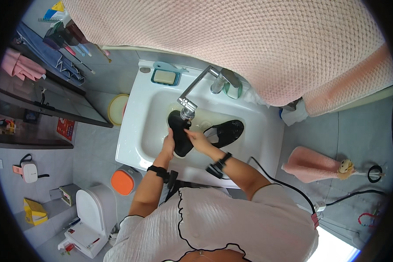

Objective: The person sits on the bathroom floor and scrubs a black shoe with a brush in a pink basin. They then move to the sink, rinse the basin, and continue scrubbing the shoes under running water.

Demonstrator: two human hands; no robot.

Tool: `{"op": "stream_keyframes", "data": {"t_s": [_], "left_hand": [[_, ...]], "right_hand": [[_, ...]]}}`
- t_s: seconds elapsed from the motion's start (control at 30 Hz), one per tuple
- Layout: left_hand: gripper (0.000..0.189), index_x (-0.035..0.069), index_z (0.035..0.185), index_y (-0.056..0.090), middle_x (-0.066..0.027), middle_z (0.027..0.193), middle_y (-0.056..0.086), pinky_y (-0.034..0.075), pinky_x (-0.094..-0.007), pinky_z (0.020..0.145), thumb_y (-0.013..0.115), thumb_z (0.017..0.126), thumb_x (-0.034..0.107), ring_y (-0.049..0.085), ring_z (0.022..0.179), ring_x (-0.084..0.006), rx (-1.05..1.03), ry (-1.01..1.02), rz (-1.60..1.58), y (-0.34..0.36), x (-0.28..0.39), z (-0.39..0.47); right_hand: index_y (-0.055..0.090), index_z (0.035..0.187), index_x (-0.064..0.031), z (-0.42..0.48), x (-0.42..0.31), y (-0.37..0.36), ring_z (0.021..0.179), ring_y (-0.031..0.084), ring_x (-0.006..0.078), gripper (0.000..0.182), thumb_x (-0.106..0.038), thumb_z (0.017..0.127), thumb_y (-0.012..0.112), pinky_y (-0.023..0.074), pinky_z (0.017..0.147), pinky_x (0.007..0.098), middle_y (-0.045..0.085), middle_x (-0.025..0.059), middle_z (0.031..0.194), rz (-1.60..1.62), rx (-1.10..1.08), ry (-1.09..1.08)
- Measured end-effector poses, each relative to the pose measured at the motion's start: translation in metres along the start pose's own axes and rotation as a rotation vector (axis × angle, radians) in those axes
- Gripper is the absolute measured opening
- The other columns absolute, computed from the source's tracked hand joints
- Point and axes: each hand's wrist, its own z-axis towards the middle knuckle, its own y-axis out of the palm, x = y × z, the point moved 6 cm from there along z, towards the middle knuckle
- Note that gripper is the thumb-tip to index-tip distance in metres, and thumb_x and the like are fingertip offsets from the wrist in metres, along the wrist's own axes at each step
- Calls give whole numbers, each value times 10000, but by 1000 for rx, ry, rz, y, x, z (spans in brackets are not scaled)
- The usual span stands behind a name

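Note:
A black shoe (179,132) with a pale sole edge is held up under the spout of a chrome swivel faucet (196,86). My left hand (169,144) grips its left side near one end. Against its right side rest the fingers of my right hand (199,141), gripping the edge; part of that grip is hidden. A second black shoe (231,132) lies in the white sink (257,137), its pale inside partly showing, just right of my right hand. Yellowish, bubbly water surrounds the shoes in the basin.
On the sink's back rim, a bar of soap (164,77) sits in a blue dish (177,81). A large pink towel (235,42) hangs over the back. A grey bin with an orange lid (122,182) and a toilet (91,209) stand left. A black cable (283,184) runs right.

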Motion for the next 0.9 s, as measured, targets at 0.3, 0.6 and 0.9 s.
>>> {"op": "stream_keyframes", "data": {"t_s": [0.3,0.6,0.9], "left_hand": [[790,-79,1301,379,-165,1252,507,386,-327,958,316,904,601,515,1107,-242,23,-7,-177,28,-27,6],[797,-106,1250,433,-153,1180,545,389,-311,937,331,901,603,526,1072,-230,68,102,-151,23,-18,4],[741,-59,1282,423,-153,1250,515,368,-321,979,301,920,576,497,1140,-235,54,45,-172,-4,2,5]], "right_hand": [[582,1152,-74,34,6,-7,633,573,308,287,-134,883,500,443,611,364,597,200,735,-422,34,19],[596,1126,-55,11,24,-27,622,525,241,273,-139,886,493,431,606,307,616,182,803,-424,107,-211],[571,1175,-70,-6,-12,-24,658,569,196,300,-151,892,514,446,629,312,612,145,778,-224,-154,13]]}}
